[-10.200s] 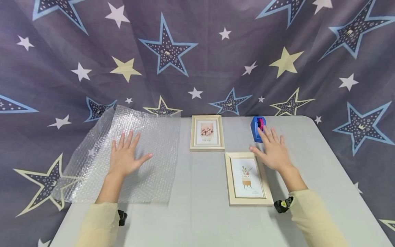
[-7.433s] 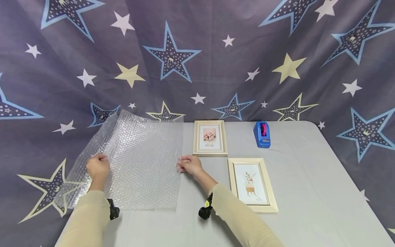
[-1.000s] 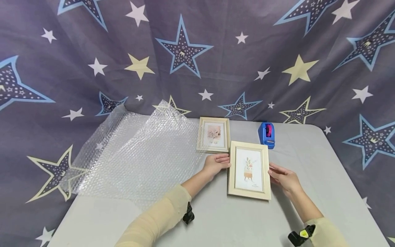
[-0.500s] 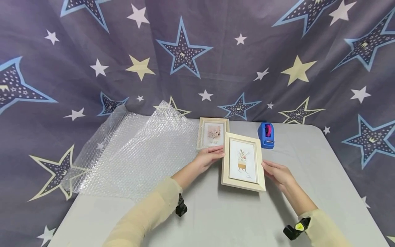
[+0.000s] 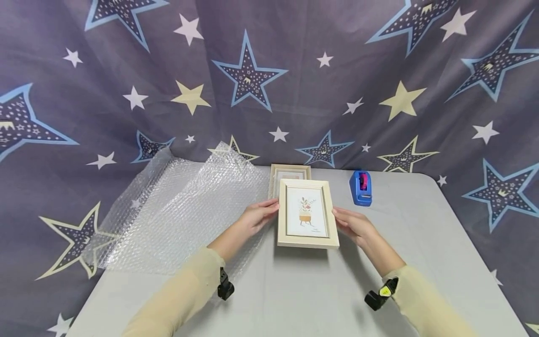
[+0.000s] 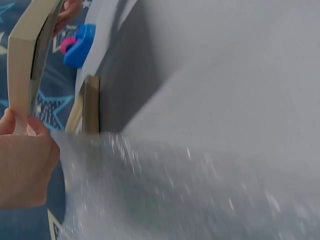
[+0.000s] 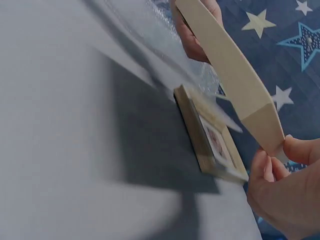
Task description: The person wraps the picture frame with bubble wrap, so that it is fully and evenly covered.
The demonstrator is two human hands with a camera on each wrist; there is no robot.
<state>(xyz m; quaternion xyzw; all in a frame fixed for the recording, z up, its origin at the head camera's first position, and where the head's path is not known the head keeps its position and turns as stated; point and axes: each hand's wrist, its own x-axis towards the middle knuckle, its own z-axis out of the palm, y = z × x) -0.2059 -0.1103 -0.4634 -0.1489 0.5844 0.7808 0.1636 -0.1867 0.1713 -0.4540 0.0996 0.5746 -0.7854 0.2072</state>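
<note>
A cream picture frame [image 5: 306,213] with a potted-plant print is held up above the table, its shadow falling on the cloth below. My left hand [image 5: 257,216] grips its left edge, thumb and fingers pinching the side, as the left wrist view shows. On the opposite edge, my right hand [image 5: 355,225] pinches the frame between thumb and fingers, seen closely in the right wrist view. Behind it lies a smaller picture frame [image 5: 290,172], partly hidden by the held one in the head view. A sheet of bubble wrap [image 5: 189,210] spreads beside my left hand.
A blue tape dispenser [image 5: 360,188] with a pink roll stands at the back right of the grey-white table [image 5: 404,224]. The bubble wrap overhangs the table's left edge and overlaps the smaller frame's left side. A star-patterned curtain [image 5: 269,93] hangs behind.
Earlier both hands were spread open, then handled the bubble wrap, which now reaches farther right. Over the last second, both hands have lifted the plant-print frame and carried it left.
</note>
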